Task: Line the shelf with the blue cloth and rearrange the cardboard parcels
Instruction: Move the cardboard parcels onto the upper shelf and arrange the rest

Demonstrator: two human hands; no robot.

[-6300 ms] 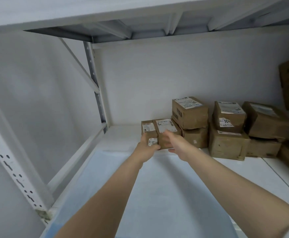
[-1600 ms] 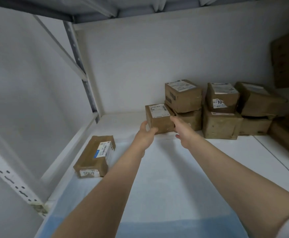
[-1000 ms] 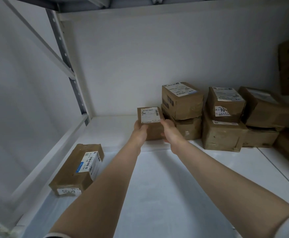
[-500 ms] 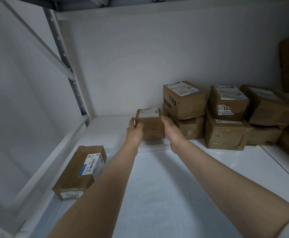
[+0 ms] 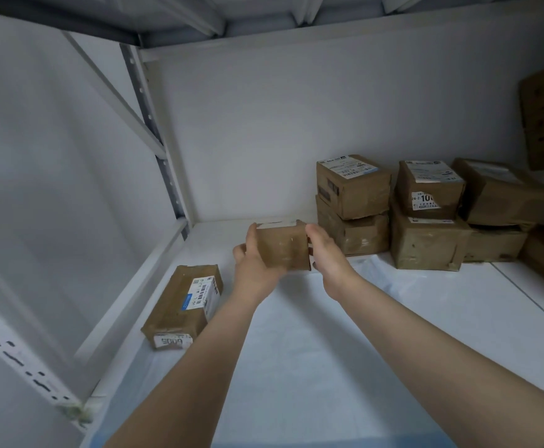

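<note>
Now, with the pale blue cloth [image 5: 296, 357] spread over the near part of the white metal shelf [image 5: 535, 295], we hold a small brown cardboard parcel [image 5: 283, 250] between both hands at about twelve o'clock, just over the cloth's far edge. Our left hand [image 5: 253, 258] wraps its left side and our right hand [image 5: 329, 257] grips its right side. Both are clamped on it, and it tilts toward us. A long, flat brown cardboard parcel with white labels [image 5: 180, 305] lies on the cloth at ten o'clock, near the shelf's left edge. The stacked brown cardboard boxes [image 5: 354, 202] wait at two o'clock by the back wall, at the cloth's far edge. We judge the lining done and the rearranging under way. As we read it, the next move calls for setting this parcel flat on the cloth, close to the flat one, without rucking the fabric.
</note>
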